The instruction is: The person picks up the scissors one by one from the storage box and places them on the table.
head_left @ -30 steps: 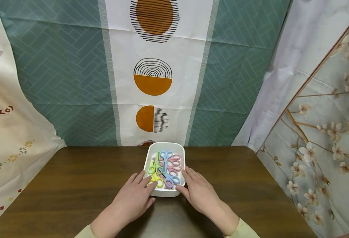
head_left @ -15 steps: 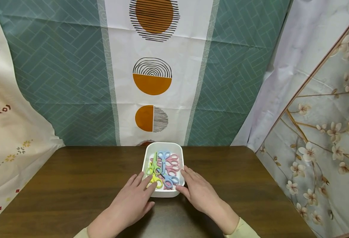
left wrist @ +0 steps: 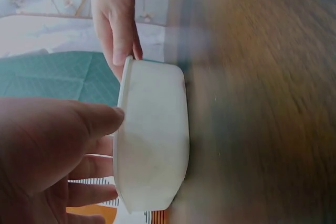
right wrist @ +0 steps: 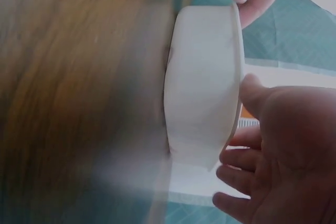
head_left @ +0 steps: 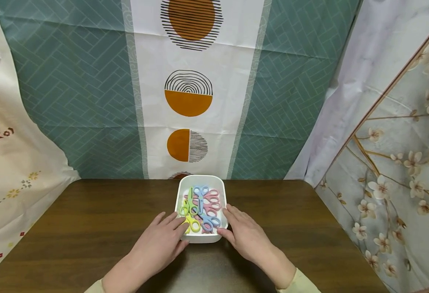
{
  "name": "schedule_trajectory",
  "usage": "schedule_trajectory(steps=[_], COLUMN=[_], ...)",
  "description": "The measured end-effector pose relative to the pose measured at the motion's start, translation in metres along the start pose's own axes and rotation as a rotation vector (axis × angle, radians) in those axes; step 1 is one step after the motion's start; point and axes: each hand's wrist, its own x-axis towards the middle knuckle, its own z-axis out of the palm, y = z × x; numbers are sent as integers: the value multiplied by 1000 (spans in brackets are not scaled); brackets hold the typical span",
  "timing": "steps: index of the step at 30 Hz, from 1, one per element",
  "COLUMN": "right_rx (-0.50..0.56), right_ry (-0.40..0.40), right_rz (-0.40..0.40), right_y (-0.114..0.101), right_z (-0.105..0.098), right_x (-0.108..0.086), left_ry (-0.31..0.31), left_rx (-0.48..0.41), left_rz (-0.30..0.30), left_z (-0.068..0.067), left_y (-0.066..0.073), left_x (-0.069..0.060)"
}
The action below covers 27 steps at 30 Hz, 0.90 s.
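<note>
A white plastic box [head_left: 204, 238] holds several small scissors: yellow scissors [head_left: 196, 226], green scissors [head_left: 190, 199], blue scissors [head_left: 201, 195] and pink scissors [head_left: 214, 200], partly overlapping. My left hand [head_left: 158, 241] is at the box's near left corner, fingers extended over the rim. In the left wrist view its thumb [left wrist: 107, 119] touches the rim of the box [left wrist: 152, 135]. My right hand [head_left: 249, 236] lies along the right side, fingers loosely extended. Its thumb [right wrist: 252, 90] is against the rim in the right wrist view. Neither hand holds any scissors.
The box stands on a dark brown wooden table [head_left: 108, 215], close to its back edge. Behind hangs a green and white patterned cloth [head_left: 90, 101]. A floral cloth [head_left: 393, 203] hangs on the right, a cream cloth [head_left: 16, 162] on the left.
The box has shifted slightly left. My left hand has drawn back a little to the left, uncovering more of the yellow scissors. The right hand has stayed nearly still.
</note>
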Motion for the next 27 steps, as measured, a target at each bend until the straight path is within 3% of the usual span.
schedule_trajectory(steps=[6,11,16,23,27], right_rx=[-64,-84,-94,-120,-133], right_ry=[53,41,20,17,21], right_rz=[-30,-57,-72,-92,-93], right_y=[-6,-7,-6,-4,-5], right_z=[-3,-4,-4,-4,-4], right_x=[-2,-1,0,0,-2], left_ry=[70,127,140,123,151], left_rx=[-22,-16,-11,-25,-22], left_rz=[35,77,104,94,132], left_z=[-1,1,2,-2,0], left_y=[-3,-6,-8,-8,-8], left_x=[3,4,4,5,6])
